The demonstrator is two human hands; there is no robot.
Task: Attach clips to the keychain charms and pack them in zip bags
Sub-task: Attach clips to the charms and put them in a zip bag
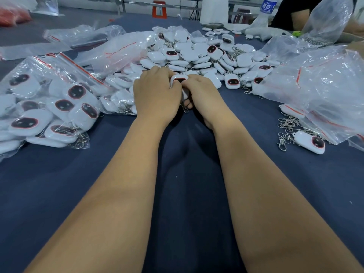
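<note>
My left hand (155, 93) and my right hand (202, 95) meet in front of a big heap of white keychain charms (199, 54) with dark red-rimmed faces. Together they grip one white charm (178, 79), fingers curled around it. A metal clip (184, 109) hangs below the two hands. On the left lies a filled zip bag of charms (45, 107). At the right, a loose pile of metal clips (287, 127) sits beside a single charm (310, 142).
Empty clear zip bags with red strips (323, 83) are piled at the right and behind the left bag (110, 48). Another person's arm (299, 18) and a water bottle (267, 5) are at the far right. The table has a dark blue cloth (187, 174).
</note>
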